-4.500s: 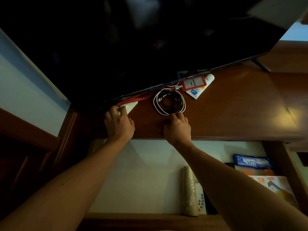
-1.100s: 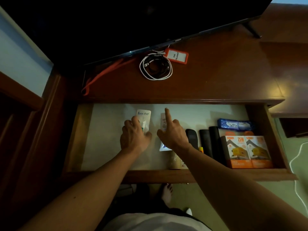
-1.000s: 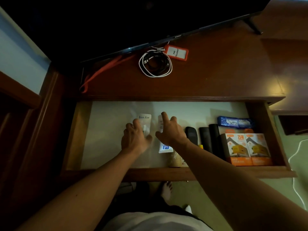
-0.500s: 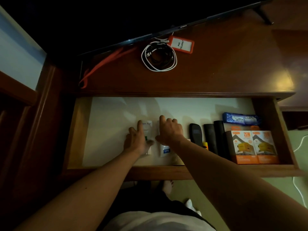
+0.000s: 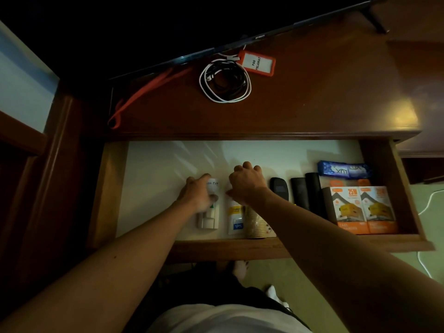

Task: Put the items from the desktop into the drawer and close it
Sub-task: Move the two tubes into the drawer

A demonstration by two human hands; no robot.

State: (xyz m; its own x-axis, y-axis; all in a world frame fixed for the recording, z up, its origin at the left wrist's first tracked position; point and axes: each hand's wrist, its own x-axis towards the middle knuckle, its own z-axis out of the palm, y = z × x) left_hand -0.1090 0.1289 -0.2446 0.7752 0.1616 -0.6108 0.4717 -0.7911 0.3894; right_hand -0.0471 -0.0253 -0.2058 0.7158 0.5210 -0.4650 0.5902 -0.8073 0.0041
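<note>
Inside the open drawer (image 5: 113,193), near its 6 o'clock wall, both hands are down on the pale liner. Left hand (image 5: 198,197) lies over a white labelled tube-like item (image 5: 209,216), fingers curled round its upper end. Right hand (image 5: 247,182), knuckles up and fingers bent, sits on the top of a white-and-yellow tube (image 5: 235,219); cannot tell whether it grips or only presses. Just beside that tube at 3 o'clock lies a stack of paper cups (image 5: 254,227). Further toward 3 o'clock: a dark remote (image 5: 278,189), two black cylinders (image 5: 312,191), two orange-and-white boxes (image 5: 362,210), and a blue wrapped packet (image 5: 343,169) at 12 o'clock of the boxes. On the tabletop (image 5: 324,99), at 12 o'clock of the drawer, rest a coiled white-and-black cable (image 5: 225,81) and an orange badge holder (image 5: 258,63) touching it, its orange lanyard (image 5: 137,99) trailing toward 9 o'clock under the TV edge (image 5: 216,46).
</note>
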